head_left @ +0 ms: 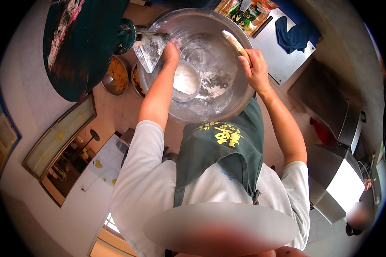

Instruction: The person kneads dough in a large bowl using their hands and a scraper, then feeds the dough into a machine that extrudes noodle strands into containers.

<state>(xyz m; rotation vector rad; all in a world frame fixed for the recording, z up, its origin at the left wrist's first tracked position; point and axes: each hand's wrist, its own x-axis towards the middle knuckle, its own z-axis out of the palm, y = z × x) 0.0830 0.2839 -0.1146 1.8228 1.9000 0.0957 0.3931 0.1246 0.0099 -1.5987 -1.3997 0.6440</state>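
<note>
My left hand [171,52] is closed over the left part of a large metal basin [218,112], right at the edge of a flour-dusted metal chute [151,50]. Its fingertips are hidden, and I cannot make out what they hold. At the basin's right rim my right hand [256,70] wraps around the lower end of a short pale wooden stick [234,42], which slants up and left. White flour is smeared and scattered inside the basin. A smaller round bowl of flour [185,79] sits in its left half, just below my left hand.
A big dark green machine [79,47] stands at the upper left, joined to the chute. Below it are bowls of orange-yellow pieces [116,77]. A colourful package [246,15] and a dark blue cloth [291,36] lie at the upper right; metal cabinets [330,184] stand right.
</note>
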